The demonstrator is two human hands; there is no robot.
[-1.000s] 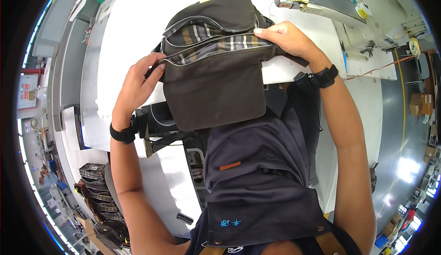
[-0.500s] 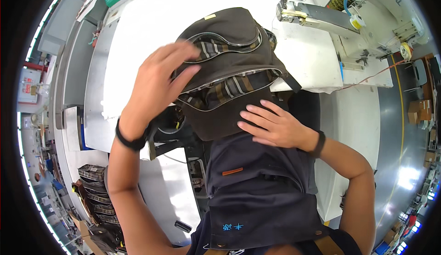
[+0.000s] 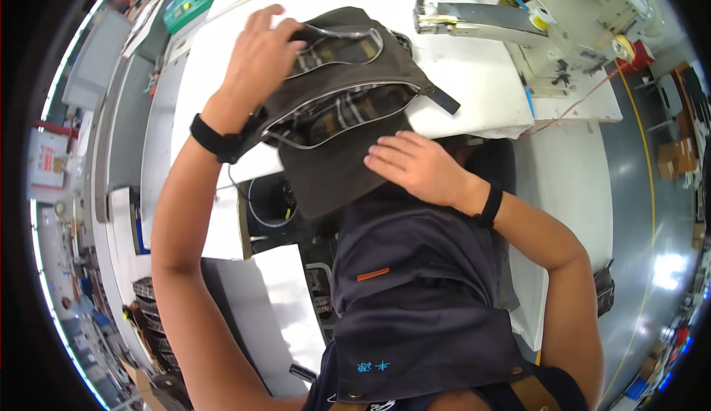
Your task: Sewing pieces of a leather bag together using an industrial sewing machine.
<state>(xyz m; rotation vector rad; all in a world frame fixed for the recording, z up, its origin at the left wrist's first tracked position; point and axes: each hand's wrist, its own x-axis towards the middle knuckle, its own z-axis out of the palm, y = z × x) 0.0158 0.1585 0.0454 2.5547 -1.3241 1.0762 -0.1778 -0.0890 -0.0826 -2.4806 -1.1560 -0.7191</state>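
A dark brown backpack (image 3: 337, 166) lies partly over the near edge of the white table, its lower panel hanging toward my lap. Two curved zipper openings gape, showing plaid lining (image 3: 348, 118). My left hand (image 3: 259, 59) is at the far left edge of the upper opening, fingers bent around the fabric there; part of the grip is hidden. Flat on the lower panel rests my right hand (image 3: 422, 166), its fingers stretched out. A short dark strap (image 3: 444, 101) sticks out from the bag's right side.
A sewing machine (image 3: 489, 20) stands on the white table (image 3: 474, 78) at far right. A green control box (image 3: 194, 0) sits at far left. Several plaid-lined pieces (image 3: 152, 322) are stacked at lower left. A grey aisle floor (image 3: 629, 211) runs along the right.
The backpack has shifted left and turned slightly. My left hand has moved farther away and closed at the upper opening's edge. My right hand has slid a little left and farther away, staying flat.
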